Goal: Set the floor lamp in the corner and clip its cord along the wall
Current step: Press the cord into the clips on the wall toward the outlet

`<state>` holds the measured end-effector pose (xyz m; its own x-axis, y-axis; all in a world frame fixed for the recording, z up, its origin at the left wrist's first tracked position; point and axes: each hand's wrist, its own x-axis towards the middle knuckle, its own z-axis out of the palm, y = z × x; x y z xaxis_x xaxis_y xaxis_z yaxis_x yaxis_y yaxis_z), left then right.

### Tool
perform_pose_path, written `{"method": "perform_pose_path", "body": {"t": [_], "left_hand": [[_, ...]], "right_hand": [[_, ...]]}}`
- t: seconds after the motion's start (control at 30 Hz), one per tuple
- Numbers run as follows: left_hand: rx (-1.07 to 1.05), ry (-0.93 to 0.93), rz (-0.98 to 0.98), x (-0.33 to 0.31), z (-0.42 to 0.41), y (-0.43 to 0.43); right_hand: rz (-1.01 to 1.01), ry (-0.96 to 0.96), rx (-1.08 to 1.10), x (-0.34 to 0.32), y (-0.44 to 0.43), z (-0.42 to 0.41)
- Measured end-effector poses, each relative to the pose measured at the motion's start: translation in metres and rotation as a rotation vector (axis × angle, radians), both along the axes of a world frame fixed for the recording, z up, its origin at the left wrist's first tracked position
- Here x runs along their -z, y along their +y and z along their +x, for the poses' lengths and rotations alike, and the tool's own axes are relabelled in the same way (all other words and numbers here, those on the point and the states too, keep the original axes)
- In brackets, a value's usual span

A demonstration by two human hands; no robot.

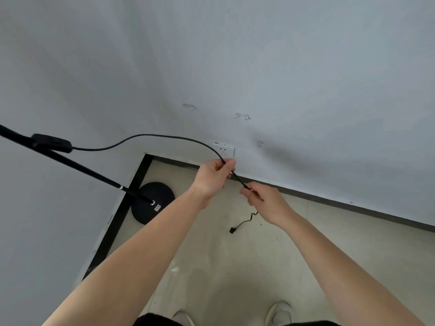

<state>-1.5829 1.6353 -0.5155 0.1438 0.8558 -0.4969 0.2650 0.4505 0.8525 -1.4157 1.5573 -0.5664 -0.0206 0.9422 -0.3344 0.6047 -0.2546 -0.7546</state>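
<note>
The black floor lamp stands in the corner on its round base (153, 201), its pole (77, 165) slanting up to the left. From an inline switch (52, 143) on the pole, the black cord (150, 136) arcs right across the wall. My left hand (213, 177) pinches the cord just below the wall outlet, and my right hand (263, 200) grips it a little lower and to the right. The cord's plug end (233, 230) dangles below my right hand, near the floor. Three clear cord clips (242, 116) are stuck on the wall above my hands.
A white wall outlet (223, 149) sits low on the wall behind my left hand. A dark baseboard (353, 204) runs along the right wall and a black strip (122, 208) along the left one. My shoes (280, 312) stand on the beige floor below.
</note>
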Motion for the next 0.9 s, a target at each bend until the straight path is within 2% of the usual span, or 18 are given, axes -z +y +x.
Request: {"method": "perform_pose_path", "body": {"t": [0.1,0.27,0.43,0.53,0.6,0.67,0.8,0.9], "left_hand": [[-0.049,0.004,0.064,0.029,-0.001,0.005],[-0.243,-0.307,0.237,0.037,-0.005,0.045],[-0.307,-0.428,0.366,0.049,-0.014,0.081],[-0.34,-0.456,0.391,0.064,-0.016,0.091],[-0.278,-0.389,0.341,0.076,-0.016,0.088],[-0.14,-0.228,0.243,0.09,-0.012,0.074],[0.193,0.067,0.07,0.126,0.004,0.032],[0.14,0.016,0.108,0.153,0.016,0.02]], "right_hand": [[0.051,-0.004,0.023,0.03,0.012,-0.003],[-0.025,-0.042,0.0,0.096,0.015,0.009],[-0.094,-0.096,-0.012,0.154,0.018,0.019],[-0.044,-0.076,0.09,0.171,0.027,0.021],[0.006,0.004,0.186,0.169,0.031,0.018],[0.043,0.065,0.202,0.161,0.032,0.014],[0.092,0.027,0.028,0.148,0.029,0.006],[0.081,0.006,-0.087,0.148,0.034,0.008]]}}
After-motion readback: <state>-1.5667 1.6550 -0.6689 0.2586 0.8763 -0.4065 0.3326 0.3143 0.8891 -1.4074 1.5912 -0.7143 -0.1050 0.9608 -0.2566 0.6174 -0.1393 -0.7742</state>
